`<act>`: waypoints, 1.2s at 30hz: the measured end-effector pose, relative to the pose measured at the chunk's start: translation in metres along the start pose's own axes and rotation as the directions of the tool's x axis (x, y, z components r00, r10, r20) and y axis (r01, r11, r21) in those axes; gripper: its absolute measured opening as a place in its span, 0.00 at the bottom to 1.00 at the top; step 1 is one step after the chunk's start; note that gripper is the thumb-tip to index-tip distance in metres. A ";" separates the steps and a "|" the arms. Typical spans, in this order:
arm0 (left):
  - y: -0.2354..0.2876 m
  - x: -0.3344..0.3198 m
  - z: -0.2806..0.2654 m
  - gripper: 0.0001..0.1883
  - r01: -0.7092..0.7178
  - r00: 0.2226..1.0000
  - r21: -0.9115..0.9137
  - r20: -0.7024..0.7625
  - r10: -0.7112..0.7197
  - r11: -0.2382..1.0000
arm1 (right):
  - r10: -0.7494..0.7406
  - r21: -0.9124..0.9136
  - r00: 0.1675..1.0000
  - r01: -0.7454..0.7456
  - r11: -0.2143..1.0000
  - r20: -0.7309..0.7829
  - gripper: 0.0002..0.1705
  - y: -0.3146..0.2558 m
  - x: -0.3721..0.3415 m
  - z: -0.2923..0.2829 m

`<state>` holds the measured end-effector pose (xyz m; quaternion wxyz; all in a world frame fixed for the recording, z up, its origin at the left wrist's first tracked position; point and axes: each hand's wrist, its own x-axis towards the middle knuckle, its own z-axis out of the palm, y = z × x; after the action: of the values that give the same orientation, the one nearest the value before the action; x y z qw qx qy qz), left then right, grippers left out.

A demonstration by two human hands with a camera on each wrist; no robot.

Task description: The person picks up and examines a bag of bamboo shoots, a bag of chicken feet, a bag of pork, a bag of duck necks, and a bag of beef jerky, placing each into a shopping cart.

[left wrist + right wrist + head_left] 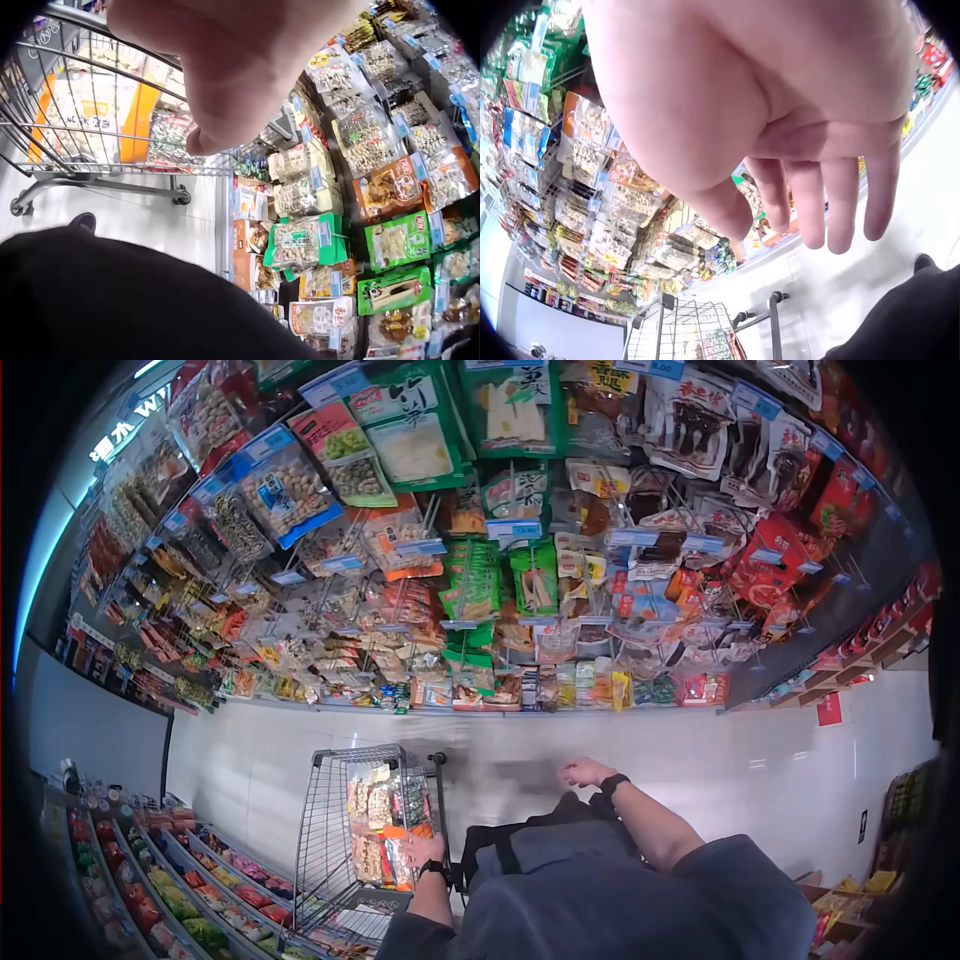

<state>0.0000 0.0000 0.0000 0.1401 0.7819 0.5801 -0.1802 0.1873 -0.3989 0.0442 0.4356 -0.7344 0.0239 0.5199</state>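
Grey wire shopping cart (pixel 316 820), seven o'clock: one-handed steering could swing it into colourful plastic packets (pixel 472 580); left grip (pixel 425 848), closure unclear; right grip (pixel 587 772) loose, empty.

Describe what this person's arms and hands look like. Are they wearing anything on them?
The left hand and right hand are bare, with no gloves. Each wrist has a dark band, one on the left and one on the right. The dark grey-blue sleeves are short, leaving the forearms uncovered. Any markings on the bands are too small to read.
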 end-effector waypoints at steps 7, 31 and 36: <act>0.150 -0.030 0.021 0.35 -0.613 0.780 -0.159 0.036 0.625 0.774 | -0.035 0.279 0.997 0.052 0.959 -0.068 0.21 0.030 -0.001 -0.039; 0.573 0.015 -0.231 0.24 -0.374 0.131 -0.922 -0.164 0.978 -0.104 | -0.566 -0.040 0.546 0.697 0.716 -0.617 0.15 -0.343 0.127 -0.168; 0.629 0.030 -0.228 0.28 -0.333 0.132 -0.939 -0.137 0.982 -0.087 | -0.587 -0.058 0.495 0.732 0.679 -0.641 0.31 -0.389 0.156 -0.213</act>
<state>0.6376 -0.0572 0.1975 0.7529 0.6548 -0.0644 -0.0173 0.6067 -0.2341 0.1780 0.6476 -0.7584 -0.0631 0.0378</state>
